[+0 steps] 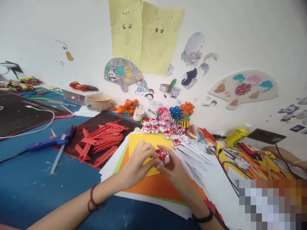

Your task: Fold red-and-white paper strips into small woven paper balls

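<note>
A small round red-and-white folded paper piece [163, 156] is held above the stacked colored sheets, its zigzag pattern facing me. My right hand [176, 171] wraps round it from the right and below, fingers closed. From the left, my left hand [141, 161] pinches at its edge; the fingertips partly hide what they grip. Underneath lie yellow paper [136, 143] and orange paper [165, 188]. Several similar red-and-white paper pieces [154, 128] sit in rows just behind my hands.
Red folded strips [103, 140] lie on a dark mat to the left, beside a blue glue gun [50, 142]. White paper strips [194, 159] spread to the right. Paper flowers [187, 108] and a bowl [99, 101] stand by the wall. Another person's arm [285, 156] is at far right.
</note>
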Demonstrator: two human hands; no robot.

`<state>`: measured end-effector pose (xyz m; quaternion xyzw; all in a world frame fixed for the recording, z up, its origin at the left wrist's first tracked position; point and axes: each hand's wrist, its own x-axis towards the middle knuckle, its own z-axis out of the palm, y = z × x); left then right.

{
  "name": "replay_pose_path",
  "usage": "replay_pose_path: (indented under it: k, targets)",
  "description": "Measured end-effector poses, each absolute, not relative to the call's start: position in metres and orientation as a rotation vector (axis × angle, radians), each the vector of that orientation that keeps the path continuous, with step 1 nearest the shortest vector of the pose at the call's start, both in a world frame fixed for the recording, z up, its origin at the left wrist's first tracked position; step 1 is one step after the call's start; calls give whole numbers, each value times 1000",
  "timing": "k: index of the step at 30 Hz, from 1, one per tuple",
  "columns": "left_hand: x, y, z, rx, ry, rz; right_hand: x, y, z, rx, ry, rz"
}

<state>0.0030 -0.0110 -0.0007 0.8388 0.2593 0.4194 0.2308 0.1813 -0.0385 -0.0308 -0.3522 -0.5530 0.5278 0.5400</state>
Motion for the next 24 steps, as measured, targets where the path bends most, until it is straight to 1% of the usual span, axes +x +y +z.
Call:
replay_pose_path:
  k: [3,8,18,24]
  targets:
    - [2,-8,0,2328,735,1215,181,-38,-31,-824,-1296,1253]
    - [-4,-1,4,2280,773,1302,185,-36,-34,-675,-1241,1351]
    - [-4,1,8,2318,800,1078,185,-39,-33,-696,-1198,1441]
    - [-7,3,4,2455,844,1014,182,-38,-37,-715,-1213,1405]
